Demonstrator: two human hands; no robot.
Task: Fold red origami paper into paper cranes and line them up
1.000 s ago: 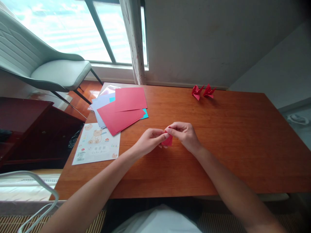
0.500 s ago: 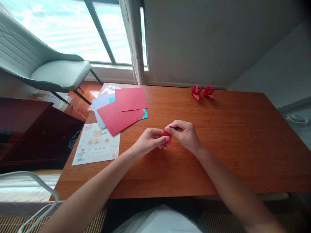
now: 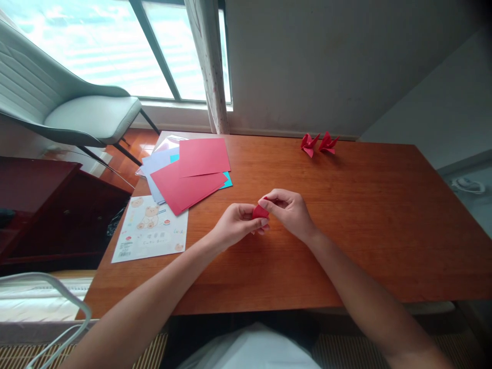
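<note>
Two folded red paper figures with pointed tips, one on the left (image 3: 309, 145) and one on the right (image 3: 328, 143), stand side by side near the far edge of the brown wooden table (image 3: 365, 225). One small folded piece of red paper (image 3: 260, 211) is between my two hands, over the middle of the table. To its left lie one flat rectangular red sheet (image 3: 205, 157) and, partly under it, a fanned stack of red sheets (image 3: 188, 188) whose number I cannot tell. Bright blue paper (image 3: 228, 180) shows from beneath, beside pale lavender paper (image 3: 154, 166). One white sheet printed with bears (image 3: 151, 230) lies nearest me on that side.

My left hand (image 3: 240, 223) has its thumb and fingers closed on the small piece, thumb along its lower part. My right hand (image 3: 288, 209) pinches its upper edge, thumb and forefinger together.
</note>
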